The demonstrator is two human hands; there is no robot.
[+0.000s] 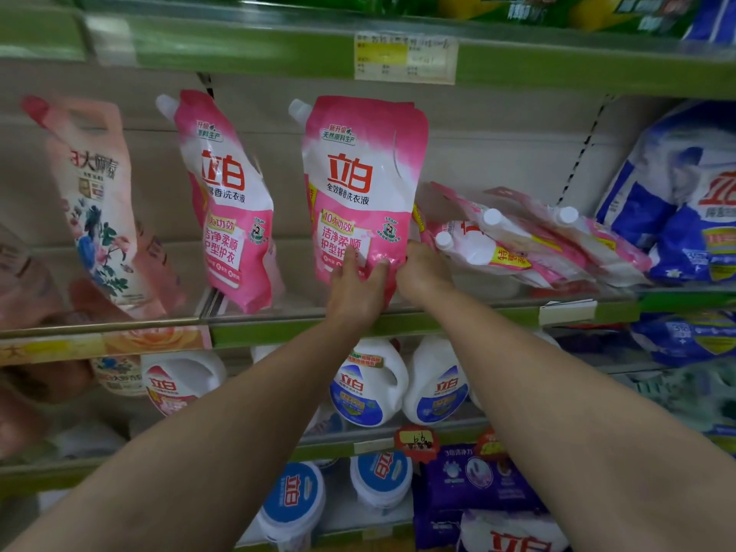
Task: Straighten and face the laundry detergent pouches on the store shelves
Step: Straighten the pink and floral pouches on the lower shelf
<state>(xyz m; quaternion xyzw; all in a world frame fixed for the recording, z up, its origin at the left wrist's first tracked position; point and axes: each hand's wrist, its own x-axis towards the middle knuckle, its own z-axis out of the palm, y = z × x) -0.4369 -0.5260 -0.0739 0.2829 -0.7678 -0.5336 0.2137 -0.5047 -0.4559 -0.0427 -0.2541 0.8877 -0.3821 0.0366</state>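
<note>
A pink and white detergent pouch (pixel 360 185) stands upright at the middle of the shelf, label facing me. My left hand (pixel 356 286) lies on its lower front with fingers spread and straight. My right hand (pixel 422 272) curls round the pouch's lower right edge. A second pink pouch (pixel 225 201) leans to the left of it, tilted. Several pink pouches (pixel 529 241) lie flat in a pile to the right, caps pointing toward me. A peach floral pouch (pixel 95 201) stands at the far left.
The shelf has a clear front lip and green edge (pixel 278 332). Blue and white bags (pixel 685 193) fill the right end. White detergent jugs (pixel 368 382) stand on the shelf below, tubs and purple packs lower down. A price tag (pixel 404 57) hangs above.
</note>
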